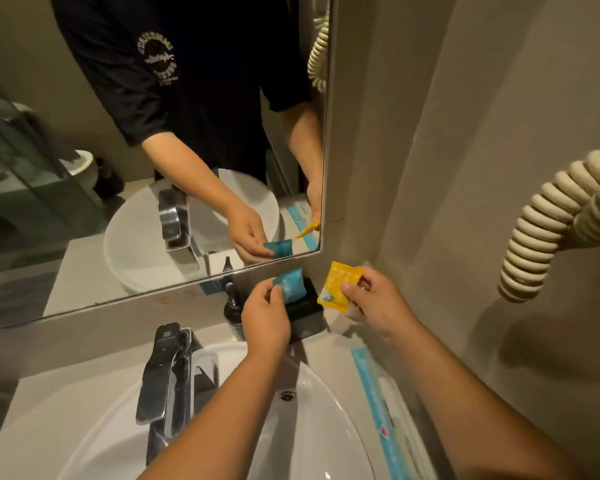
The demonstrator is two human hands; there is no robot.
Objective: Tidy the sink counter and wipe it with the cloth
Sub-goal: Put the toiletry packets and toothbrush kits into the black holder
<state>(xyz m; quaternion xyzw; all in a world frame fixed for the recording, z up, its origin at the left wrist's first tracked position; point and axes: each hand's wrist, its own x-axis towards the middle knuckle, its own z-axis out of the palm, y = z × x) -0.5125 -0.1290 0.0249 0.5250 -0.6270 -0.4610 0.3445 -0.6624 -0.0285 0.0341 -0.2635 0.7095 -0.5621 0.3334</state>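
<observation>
My left hand [265, 315] pinches a small teal sachet [291, 284] above a black box [305, 315] that stands at the back of the counter under the mirror. A yellow sachet [340, 287] is held in my right hand [378, 301], just right of the box, near the wall corner. Both forearms reach over the white basin [326, 403]. A long white and teal packet [385, 420] lies on the counter along the right wall. No cloth is in view.
A chrome tap [167, 375] stands left of the basin. A dark pump bottle [232, 313] sits behind it beside the black box. The mirror [153, 150] covers the back wall. A cream coiled hose [561, 220] hangs on the right wall.
</observation>
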